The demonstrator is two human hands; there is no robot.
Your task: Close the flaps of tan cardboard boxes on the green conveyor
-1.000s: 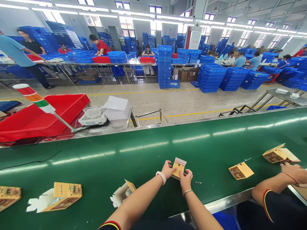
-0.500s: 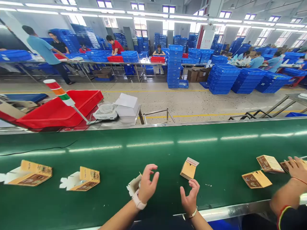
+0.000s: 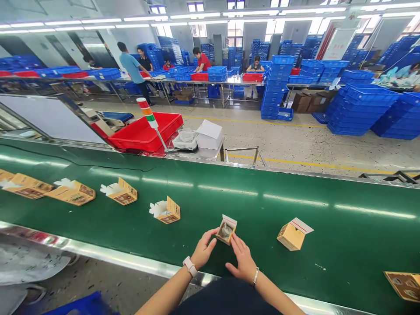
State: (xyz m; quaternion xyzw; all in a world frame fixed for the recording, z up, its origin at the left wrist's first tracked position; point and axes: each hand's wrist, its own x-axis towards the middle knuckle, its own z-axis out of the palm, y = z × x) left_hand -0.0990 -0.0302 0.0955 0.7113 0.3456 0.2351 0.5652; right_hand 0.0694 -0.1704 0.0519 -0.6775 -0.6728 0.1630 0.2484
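A small yellow-brown carton [image 3: 226,230] with its white top flaps open sits on the green conveyor belt [image 3: 229,197], something pale showing inside it. My left hand [image 3: 204,250] grips its left side with thumb and fingers. My right hand [image 3: 242,260] holds its right side, fingers curled against it. To the right lies a carton [image 3: 292,236] with one white flap sticking out. Further left on the belt lie several more open cartons, the nearest being an open carton [image 3: 166,211] with white flaps.
A red bin [image 3: 144,133], a signal light pole [image 3: 149,118], a small scale [image 3: 185,140] and a white box [image 3: 210,134] stand beyond the belt. Stacks of blue crates [image 3: 357,109] and people at long tables fill the hall. Another carton [image 3: 405,285] lies at the far right.
My hands let go of the earlier carton, which has travelled right on the belt. The view swung left, and both hands have closed on another open carton.
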